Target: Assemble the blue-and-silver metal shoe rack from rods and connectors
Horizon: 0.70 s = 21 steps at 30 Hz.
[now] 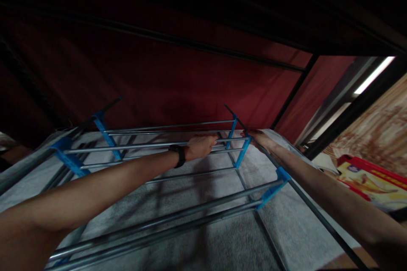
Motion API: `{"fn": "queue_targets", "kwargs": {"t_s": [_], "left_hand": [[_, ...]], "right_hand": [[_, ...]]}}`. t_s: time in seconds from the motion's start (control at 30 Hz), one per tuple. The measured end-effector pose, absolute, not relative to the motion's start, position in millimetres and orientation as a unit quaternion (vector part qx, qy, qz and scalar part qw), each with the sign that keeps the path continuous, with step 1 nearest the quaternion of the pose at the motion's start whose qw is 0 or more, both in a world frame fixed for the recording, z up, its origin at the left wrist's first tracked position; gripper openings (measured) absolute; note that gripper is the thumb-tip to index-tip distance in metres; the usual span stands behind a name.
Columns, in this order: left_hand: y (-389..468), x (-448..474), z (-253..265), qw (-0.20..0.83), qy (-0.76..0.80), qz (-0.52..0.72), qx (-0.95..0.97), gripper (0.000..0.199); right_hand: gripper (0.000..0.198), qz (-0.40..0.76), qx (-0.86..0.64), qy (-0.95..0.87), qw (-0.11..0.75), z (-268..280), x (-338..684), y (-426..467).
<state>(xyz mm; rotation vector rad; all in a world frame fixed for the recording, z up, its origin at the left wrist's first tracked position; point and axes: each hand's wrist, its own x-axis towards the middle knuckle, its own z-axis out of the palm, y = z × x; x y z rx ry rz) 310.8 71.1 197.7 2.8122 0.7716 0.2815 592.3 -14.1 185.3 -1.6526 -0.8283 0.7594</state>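
At the left, the blue brackets [70, 159] of the rack [178, 216] sit along their poles with no hand on them; that end could skew or slide if force comes only at the right, since nothing steadies it there. The rack appears to lie on grey cloth [295, 216], its poles running from near to far, and a soft base like that might let it shift or rock under a push. Toward the middle, the left hand [202, 146], with a wristband [178, 156] behind it, is curled around a far tube [152, 145], fingers bent over it. Pulling there at an angle could work the tube out of its socket, and a sudden slip could trap the fingers against the neighbouring tubes. Right of it, the right hand [259, 139] is at the far right bracket [243, 152], partly hidden by the pole; I cannot tell how firmly it pinches, and a loose hold would let the bracket twist or a fingertip get nipped. Beyond both hands, the pole ends point at the red wall [178, 84] and could scrape it if the rack is shoved far. Farther right, a dark post [294, 91] and a box [370, 180] leave the right arm limited sideways room, so a wide swing might knock one.
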Motion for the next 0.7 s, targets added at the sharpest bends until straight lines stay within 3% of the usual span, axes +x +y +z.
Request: {"fn": "queue_targets", "kwargs": {"t_s": [0.13, 0.4, 0.53, 0.6, 0.7], "left_hand": [[70, 311, 198, 0.097, 0.270, 0.086, 0.954, 0.035], [65, 313, 206, 0.067, 0.257, 0.057, 0.962, 0.036], [54, 302, 211, 0.036, 0.188, 0.126, 0.973, 0.039], [39, 293, 210, 0.070, 0.165, 0.159, 0.971, 0.038], [11, 278, 200, 0.212, 0.140, 0.131, 0.958, 0.037]], "right_hand": [[0.025, 0.331, -0.672, -0.347, 0.564, 181, 593, -12], [0.027, 0.320, -0.703, -0.366, 0.519, 186, 592, -11], [0.034, 0.320, -0.728, -0.336, 0.505, 197, 589, -18], [0.042, 0.319, -0.742, -0.326, 0.491, 205, 588, -31], [0.047, 0.333, -0.753, -0.309, 0.476, 212, 586, -67]]}}
